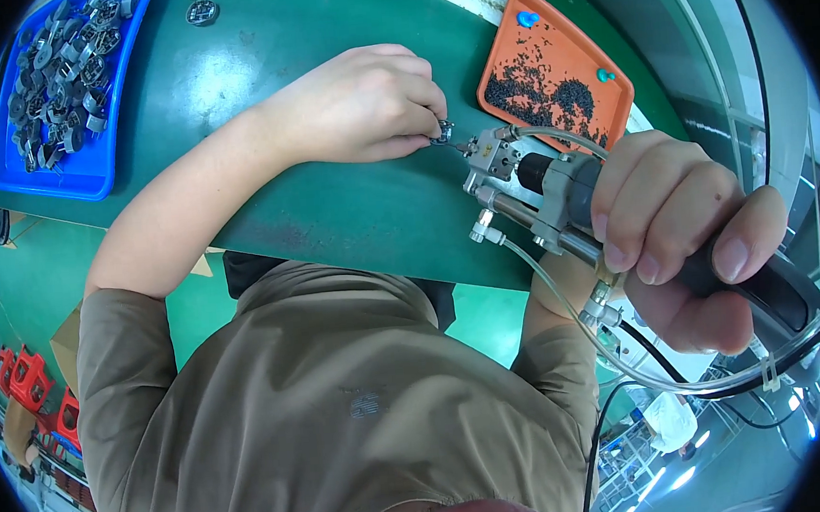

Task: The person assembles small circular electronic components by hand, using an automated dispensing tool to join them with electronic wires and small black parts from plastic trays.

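Observation:
My left hand (pixel 361 102) rests on the green table (pixel 330 204), fingers pinched on a small round metal part (pixel 441 132). My right hand (pixel 684 237) grips the black handle of a powered screwdriver (pixel 557 189), which has a metal head and clear hoses. The tool lies nearly level, and its thin tip (pixel 464 146) meets the small part between my left fingertips. Both forearms come in from below, past a brown shirt.
An orange tray (pixel 600 114) with several small dark screws sits just beyond the tool. A blue tray (pixel 85 169) full of grey metal parts stands at the far left. Two loose round parts (pixel 202 11) lie at the table's far side. Clear hoses and a black cable (pixel 665 371) hang from the tool.

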`<state>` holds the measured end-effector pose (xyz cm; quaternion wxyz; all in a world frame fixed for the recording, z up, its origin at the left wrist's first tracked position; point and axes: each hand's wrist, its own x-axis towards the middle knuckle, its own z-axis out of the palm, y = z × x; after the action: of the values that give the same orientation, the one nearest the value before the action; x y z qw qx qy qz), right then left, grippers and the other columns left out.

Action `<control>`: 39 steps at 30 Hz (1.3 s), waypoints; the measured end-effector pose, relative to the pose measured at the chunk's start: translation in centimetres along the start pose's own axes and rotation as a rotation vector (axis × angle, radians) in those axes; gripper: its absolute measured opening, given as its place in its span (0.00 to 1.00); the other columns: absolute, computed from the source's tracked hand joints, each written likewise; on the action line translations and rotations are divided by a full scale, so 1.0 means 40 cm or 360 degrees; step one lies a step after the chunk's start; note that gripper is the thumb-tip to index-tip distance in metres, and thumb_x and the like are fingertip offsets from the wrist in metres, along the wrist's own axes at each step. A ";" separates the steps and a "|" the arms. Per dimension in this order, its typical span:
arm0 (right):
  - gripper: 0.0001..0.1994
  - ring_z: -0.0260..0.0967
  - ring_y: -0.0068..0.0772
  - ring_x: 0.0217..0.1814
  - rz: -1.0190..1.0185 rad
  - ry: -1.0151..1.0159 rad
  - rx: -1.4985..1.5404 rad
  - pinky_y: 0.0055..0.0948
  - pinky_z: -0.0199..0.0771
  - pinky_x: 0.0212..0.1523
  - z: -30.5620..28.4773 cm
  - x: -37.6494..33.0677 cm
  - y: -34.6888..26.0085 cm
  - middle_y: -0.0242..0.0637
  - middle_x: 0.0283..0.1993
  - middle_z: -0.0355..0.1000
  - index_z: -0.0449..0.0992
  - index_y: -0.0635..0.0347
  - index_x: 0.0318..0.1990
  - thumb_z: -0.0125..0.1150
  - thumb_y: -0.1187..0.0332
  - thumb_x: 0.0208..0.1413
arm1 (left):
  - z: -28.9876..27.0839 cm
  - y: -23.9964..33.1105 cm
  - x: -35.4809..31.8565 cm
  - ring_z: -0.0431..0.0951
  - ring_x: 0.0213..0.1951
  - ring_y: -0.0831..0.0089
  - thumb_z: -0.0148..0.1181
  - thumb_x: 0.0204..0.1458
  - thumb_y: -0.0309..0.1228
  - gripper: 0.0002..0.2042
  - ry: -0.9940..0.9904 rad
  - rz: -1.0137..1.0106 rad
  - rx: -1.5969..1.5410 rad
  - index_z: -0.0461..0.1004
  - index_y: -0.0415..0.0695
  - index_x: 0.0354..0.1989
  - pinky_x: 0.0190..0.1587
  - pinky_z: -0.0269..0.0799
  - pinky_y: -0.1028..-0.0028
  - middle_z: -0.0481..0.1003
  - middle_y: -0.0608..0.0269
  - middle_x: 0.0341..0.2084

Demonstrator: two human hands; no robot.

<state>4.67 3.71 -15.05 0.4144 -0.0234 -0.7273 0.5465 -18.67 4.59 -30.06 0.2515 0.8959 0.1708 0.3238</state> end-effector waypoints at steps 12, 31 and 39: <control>0.21 0.70 0.22 0.26 0.0062 -0.0061 -0.0025 0.24 0.69 0.27 0.003 0.004 0.001 0.27 0.32 0.69 0.64 0.50 0.53 0.58 0.46 0.66 | 0.003 -0.001 0.000 0.78 0.40 0.61 0.69 0.46 0.28 0.06 0.0006 0.0001 -0.0015 0.82 0.42 0.32 0.47 0.75 0.63 0.80 0.63 0.38; 0.14 0.65 0.27 0.20 0.0308 0.0234 -0.0191 0.31 0.66 0.23 0.063 0.040 -0.015 0.28 0.24 0.65 0.63 0.53 0.42 0.59 0.56 0.66 | -0.015 0.012 0.009 0.78 0.40 0.59 0.68 0.47 0.27 0.05 -0.0070 -0.0012 -0.0020 0.80 0.40 0.30 0.46 0.75 0.62 0.79 0.62 0.37; 0.15 0.71 0.22 0.18 -0.0314 0.0449 -0.0064 0.21 0.71 0.16 0.064 0.002 -0.092 0.27 0.22 0.70 0.66 0.56 0.41 0.66 0.59 0.62 | -0.075 0.047 0.000 0.79 0.43 0.61 0.65 0.48 0.29 0.04 -0.0168 -0.0143 0.0275 0.80 0.43 0.29 0.57 0.72 0.63 0.79 0.63 0.34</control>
<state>4.56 0.28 -12.16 0.5636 -0.0367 -0.6714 0.4798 -20.42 4.06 -27.00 0.1963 0.9215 0.2247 0.2486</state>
